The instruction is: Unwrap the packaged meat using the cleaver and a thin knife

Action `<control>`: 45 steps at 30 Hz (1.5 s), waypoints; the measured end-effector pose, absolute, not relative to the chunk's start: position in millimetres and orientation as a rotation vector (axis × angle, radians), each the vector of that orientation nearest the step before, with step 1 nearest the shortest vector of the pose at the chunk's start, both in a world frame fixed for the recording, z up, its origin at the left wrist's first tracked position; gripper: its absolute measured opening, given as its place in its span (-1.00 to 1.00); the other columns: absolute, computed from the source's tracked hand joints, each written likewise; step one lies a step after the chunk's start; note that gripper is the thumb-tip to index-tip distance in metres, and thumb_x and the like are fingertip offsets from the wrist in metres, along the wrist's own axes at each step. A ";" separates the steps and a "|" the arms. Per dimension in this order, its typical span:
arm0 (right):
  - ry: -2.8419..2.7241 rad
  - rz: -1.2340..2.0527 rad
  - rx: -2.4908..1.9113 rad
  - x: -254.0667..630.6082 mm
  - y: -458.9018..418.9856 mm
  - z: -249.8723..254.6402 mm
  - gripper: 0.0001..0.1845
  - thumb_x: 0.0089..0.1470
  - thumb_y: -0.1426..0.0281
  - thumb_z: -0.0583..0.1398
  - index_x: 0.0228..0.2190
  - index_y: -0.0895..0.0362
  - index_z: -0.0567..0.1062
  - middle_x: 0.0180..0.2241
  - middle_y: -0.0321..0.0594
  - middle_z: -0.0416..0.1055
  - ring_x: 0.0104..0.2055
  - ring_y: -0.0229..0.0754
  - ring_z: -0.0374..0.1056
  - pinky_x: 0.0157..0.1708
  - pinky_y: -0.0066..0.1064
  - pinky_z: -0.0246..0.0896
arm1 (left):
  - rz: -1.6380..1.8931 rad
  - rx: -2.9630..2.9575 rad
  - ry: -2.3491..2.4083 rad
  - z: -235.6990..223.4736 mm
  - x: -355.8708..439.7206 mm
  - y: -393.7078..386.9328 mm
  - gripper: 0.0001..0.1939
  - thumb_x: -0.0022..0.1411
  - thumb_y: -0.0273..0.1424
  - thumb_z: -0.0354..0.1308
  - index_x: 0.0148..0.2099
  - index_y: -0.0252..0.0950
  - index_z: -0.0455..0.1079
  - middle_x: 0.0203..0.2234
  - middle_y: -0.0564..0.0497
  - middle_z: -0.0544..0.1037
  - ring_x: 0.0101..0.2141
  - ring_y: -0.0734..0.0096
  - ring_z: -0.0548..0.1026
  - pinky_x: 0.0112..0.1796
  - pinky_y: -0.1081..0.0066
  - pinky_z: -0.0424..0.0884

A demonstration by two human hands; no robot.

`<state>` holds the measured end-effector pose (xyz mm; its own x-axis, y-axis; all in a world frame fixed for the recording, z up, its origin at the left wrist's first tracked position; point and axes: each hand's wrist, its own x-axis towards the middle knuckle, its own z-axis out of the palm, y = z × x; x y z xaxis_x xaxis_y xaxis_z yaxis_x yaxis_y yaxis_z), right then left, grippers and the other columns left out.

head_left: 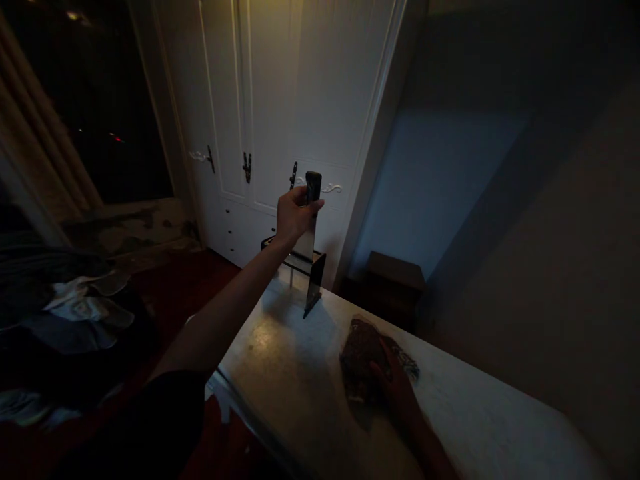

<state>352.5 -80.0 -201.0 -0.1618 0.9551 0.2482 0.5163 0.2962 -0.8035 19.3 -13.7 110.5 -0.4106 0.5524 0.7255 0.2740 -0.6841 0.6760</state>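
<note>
My left hand (pixel 294 215) is stretched far forward, its fingers closed on the black handle of a knife (pixel 313 188). The knife stands upright, its wide pale blade reaching down to a black-framed knife holder (pixel 315 277) with clear-looking sides. How far the blade sits inside the holder I cannot tell. On the right, a crumpled dark brown cloth (pixel 363 353) lies on the pale tabletop (pixel 280 393). My right hand (pixel 391 375) rests on this cloth with its fingers spread apart.
A white wardrobe (pixel 320 87) with dark handles stands behind the table. Beyond the table's right back edge is a low dark brown cabinet (pixel 395 272). Piled clothes (pixel 85 307) lie at the left by the red carpet (pixel 195 283). The light is dim.
</note>
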 end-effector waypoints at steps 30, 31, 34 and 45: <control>-1.158 0.823 -1.117 358.6 -88.9 -168.4 -0.62 -0.10 0.28 0.35 -0.17 0.06 0.57 -0.09 -0.20 0.55 0.01 -0.03 0.40 0.13 -0.11 0.21 | 2.345 1.146 0.688 -54.8 191.6 -95.2 -0.62 0.19 -0.16 0.25 -0.03 -0.24 0.31 -0.13 -0.04 0.54 0.03 0.18 0.50 0.13 0.09 0.34; -1.105 0.837 -1.123 359.5 -88.0 -169.3 -0.62 -0.12 0.28 0.35 -0.19 0.08 0.57 -0.12 -0.20 0.56 -0.02 -0.04 0.42 0.10 -0.13 0.24 | 2.320 1.155 0.697 -60.6 193.8 -97.6 -0.64 0.20 -0.18 0.25 -0.04 -0.24 0.32 -0.13 -0.05 0.54 0.03 0.18 0.50 0.13 0.09 0.34; -0.923 0.927 -1.100 361.7 -85.7 -172.5 -0.59 -0.16 0.27 0.37 -0.20 0.09 0.53 -0.17 -0.21 0.57 -0.11 -0.07 0.45 -0.01 -0.19 0.33 | 2.232 1.149 0.672 -74.3 200.1 -103.5 -0.70 0.21 -0.26 0.25 -0.06 -0.24 0.34 -0.14 -0.06 0.55 0.01 0.19 0.51 0.12 0.11 0.33; -0.622 1.223 -0.879 366.7 -79.8 -182.5 -0.73 -0.17 0.35 0.33 -0.33 0.00 0.47 -0.31 -0.35 0.57 -0.30 -0.21 0.51 -0.28 -0.39 0.46 | 1.975 1.132 0.639 -99.0 213.7 -119.0 -0.66 0.13 -0.21 0.31 -0.11 -0.19 0.31 -0.21 -0.04 0.56 -0.04 0.19 0.54 0.10 0.10 0.37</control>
<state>366.7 -79.8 -182.5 0.2494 0.9672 -0.0473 -0.5312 0.0958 -0.8418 213.7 -119.0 -99.0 -0.3204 0.8073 0.4956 -0.3641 -0.5880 0.7223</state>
